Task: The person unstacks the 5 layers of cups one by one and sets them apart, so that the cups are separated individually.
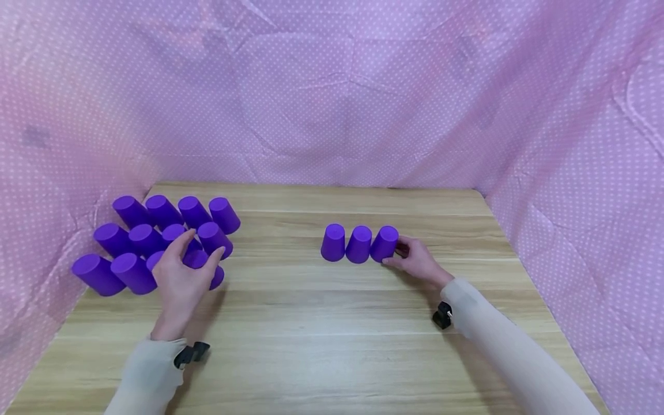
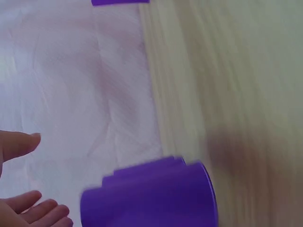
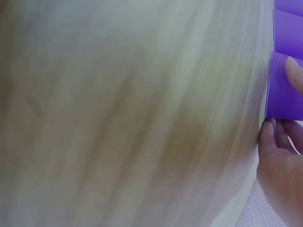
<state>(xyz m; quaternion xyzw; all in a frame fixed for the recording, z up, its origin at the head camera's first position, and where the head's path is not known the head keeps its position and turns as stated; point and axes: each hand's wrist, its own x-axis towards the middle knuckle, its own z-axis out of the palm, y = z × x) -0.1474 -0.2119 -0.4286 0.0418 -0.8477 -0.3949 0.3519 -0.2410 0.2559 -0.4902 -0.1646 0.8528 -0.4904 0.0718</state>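
Purple cups stand upside down on the wooden table in two groups. Above the front row of the left group, my left hand (image 1: 181,282) has thumb and fingers spread apart, with nothing gripped. A purple cup (image 1: 195,259) shows between its thumb and index finger and is partly covered by the hand. In the left wrist view those fingers (image 2: 45,210) stand apart from the nearest cup (image 2: 151,201). At the table's middle, my right hand (image 1: 419,262) holds the rightmost cup (image 1: 385,243) of three near its base. The right wrist view shows the thumb (image 3: 294,75) against that cup's side.
Several more cups, such as a back-row cup (image 1: 224,214), fill the table's left side in rows. Two cups (image 1: 333,243) line up left of the held one. Pink dotted cloth (image 1: 342,104) hangs behind and beside the table (image 1: 321,346). A black device (image 1: 442,316) sits at each wrist.
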